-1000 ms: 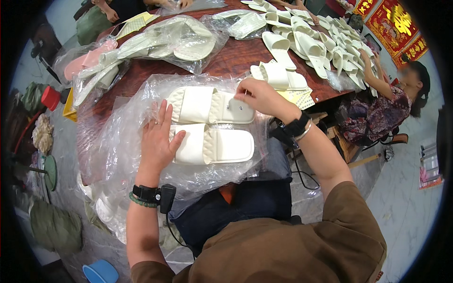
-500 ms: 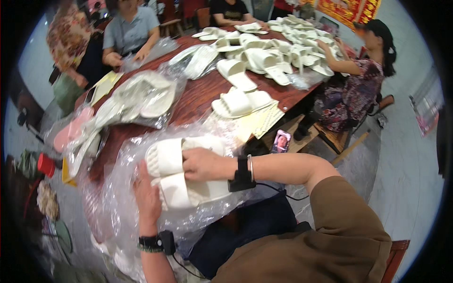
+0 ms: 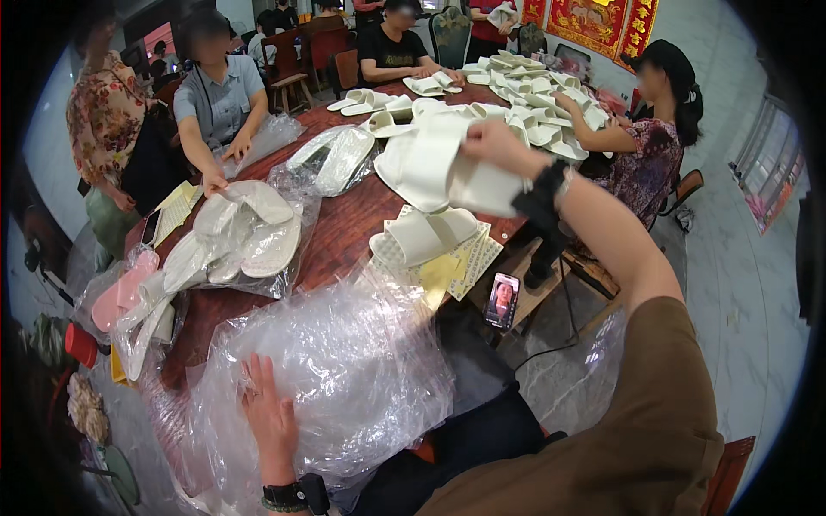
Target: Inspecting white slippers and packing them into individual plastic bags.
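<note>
My right hand (image 3: 501,148) reaches out over the table, its fingers closed round the strap edge of a white slide slipper (image 3: 436,159) held up above the tabletop. Whether a second slipper is lifted along with it, I cannot tell. My left hand (image 3: 271,414) rests with fingers stretched out on a stack of clear plastic bags (image 3: 344,370) at the near edge. Just beyond the bags, another white slipper (image 3: 422,236) sits on yellow printed sheets (image 3: 469,262).
White slippers (image 3: 551,99) are heaped at the far right of the red-brown table (image 3: 331,232). Bagged white slippers (image 3: 245,228) and pink ones (image 3: 125,288) lie left. A phone (image 3: 502,301) stands beside the table. Several people sit or stand around it.
My right hand has lifted white footwear off the plastic bags and carried it away toward the far slippers. My left hand has moved down and now lies on the bags.
</note>
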The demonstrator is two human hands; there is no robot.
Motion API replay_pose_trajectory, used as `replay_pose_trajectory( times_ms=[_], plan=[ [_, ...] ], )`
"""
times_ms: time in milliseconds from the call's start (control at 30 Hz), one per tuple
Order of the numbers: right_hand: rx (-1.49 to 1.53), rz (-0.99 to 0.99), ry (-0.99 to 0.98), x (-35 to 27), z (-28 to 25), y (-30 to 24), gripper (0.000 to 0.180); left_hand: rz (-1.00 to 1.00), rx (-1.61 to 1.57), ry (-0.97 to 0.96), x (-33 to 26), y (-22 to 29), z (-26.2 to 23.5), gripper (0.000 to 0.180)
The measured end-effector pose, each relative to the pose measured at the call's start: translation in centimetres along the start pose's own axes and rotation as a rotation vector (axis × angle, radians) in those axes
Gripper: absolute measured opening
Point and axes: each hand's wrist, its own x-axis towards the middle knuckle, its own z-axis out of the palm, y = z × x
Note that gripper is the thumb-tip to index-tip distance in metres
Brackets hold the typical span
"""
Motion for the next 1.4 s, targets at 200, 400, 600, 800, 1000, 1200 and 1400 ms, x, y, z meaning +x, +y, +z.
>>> replay_pose_trajectory(
  times_ms=[200, 400, 600, 800, 1000, 1200, 1400],
  plan=[
    [-0.387, 0.231, 0.403, 9.9, -7.6, 6.6, 0.043, 0.040, 0.050, -0.009, 1.2, 0.7, 0.6, 0.078],
    [-0.125, -0.045, 0.116, 3.0, 6.4, 1.4, 0.026, 0.019, 0.074, -0.029, 0.0, 0.5, -0.2, 0.071],
    [0.135, -0.561, -0.175, -8.5, 13.0, -10.9, 0.032, 0.045, 0.108, -0.015, 0.6, -0.3, 0.9, 0.065],
    [-0.002, -0.812, -0.477, -15.0, 18.8, -19.7, 0.060, 0.003, 0.106, 0.013, -0.1, -0.5, -0.2, 0.060],
    [-0.282, -0.696, -0.710, -16.3, 22.5, -19.9, 0.078, 0.073, -0.077, 0.057, -1.7, 4.2, -6.8, 0.053],
    [-0.119, -0.599, -0.554, -11.1, 22.7, -19.7, 0.058, -0.146, -0.496, 0.025, -9.4, 9.2, -10.8, 0.026],
    [-0.255, -0.453, -0.484, -7.7, 23.1, -22.0, 0.049, -0.789, -1.063, -0.372, -18.7, 9.0, -4.8, 0.019]
  ],
)
